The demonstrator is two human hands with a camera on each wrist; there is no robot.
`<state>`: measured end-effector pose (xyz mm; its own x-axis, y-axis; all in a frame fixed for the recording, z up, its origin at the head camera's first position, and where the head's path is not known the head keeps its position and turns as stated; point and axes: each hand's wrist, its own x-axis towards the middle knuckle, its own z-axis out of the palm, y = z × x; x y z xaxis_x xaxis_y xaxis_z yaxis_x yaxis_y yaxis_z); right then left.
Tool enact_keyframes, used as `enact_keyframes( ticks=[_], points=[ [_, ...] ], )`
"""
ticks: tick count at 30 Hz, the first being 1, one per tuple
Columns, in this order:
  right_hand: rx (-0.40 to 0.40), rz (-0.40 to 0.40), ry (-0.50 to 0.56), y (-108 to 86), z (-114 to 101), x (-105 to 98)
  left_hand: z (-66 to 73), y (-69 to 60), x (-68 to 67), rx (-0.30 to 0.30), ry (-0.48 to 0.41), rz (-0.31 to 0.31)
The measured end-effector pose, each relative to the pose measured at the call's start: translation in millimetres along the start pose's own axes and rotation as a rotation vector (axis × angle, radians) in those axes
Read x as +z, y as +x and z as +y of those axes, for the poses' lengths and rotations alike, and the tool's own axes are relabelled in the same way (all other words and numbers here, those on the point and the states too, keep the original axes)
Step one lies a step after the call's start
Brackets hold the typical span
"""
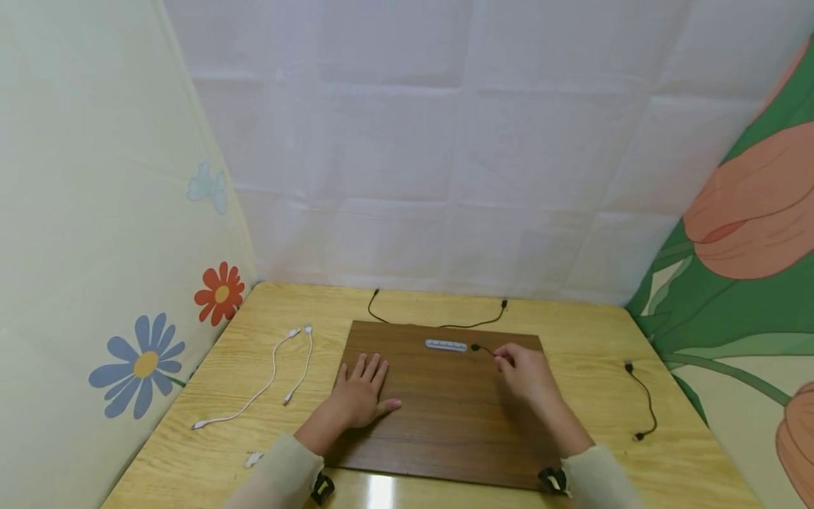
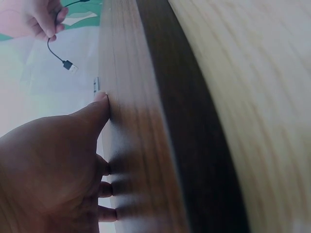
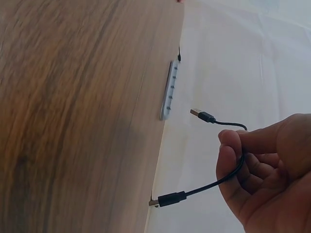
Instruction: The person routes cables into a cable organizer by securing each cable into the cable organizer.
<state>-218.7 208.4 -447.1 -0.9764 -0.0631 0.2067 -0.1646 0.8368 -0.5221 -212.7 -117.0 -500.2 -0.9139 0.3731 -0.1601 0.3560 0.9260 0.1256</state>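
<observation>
My left hand (image 1: 364, 397) rests with fingers spread on the left part of a dark brown board (image 1: 445, 417). My right hand (image 1: 526, 371) pinches a short black cable (image 3: 206, 187) between thumb and fingertips, above the board's right part. In the right wrist view one USB plug (image 3: 203, 115) of that cable points toward a small light strip with slots (image 3: 168, 92), apart from it; the other connector (image 3: 170, 198) hangs lower, by the board's edge. The left wrist view shows my left thumb and fingertips touching the board (image 2: 131, 121).
Two white cables (image 1: 273, 367) lie left of the board, with a small white piece (image 1: 253, 459) nearer the front. One black cable (image 1: 473, 325) lies behind the board, another (image 1: 649, 399) on the right. White cloth (image 1: 445, 177) hangs behind the table (image 1: 585, 325).
</observation>
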Motion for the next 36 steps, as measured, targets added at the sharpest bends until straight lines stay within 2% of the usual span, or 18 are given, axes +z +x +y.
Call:
enact_keyframes(
  ticks=[9, 16, 28, 36],
  points=[
    [-0.006, -0.003, 0.004, 0.7, -10, 4, -1.9, -0.4, 1.8, -0.003, -0.003, 0.006],
    [-0.004, -0.014, 0.002, -0.8, -18, 6, -2.2, -1.1, -1.5, 0.001, 0.002, 0.004],
    [-0.046, -0.004, 0.011, -1.9, -28, 15, 1.4, 0.1, -7.4, 0.000, -0.017, -0.014],
    [-0.036, -0.016, 0.018, -1.5, -33, 18, 4.1, 1.8, -12.6, 0.002, -0.037, -0.018]
  ],
)
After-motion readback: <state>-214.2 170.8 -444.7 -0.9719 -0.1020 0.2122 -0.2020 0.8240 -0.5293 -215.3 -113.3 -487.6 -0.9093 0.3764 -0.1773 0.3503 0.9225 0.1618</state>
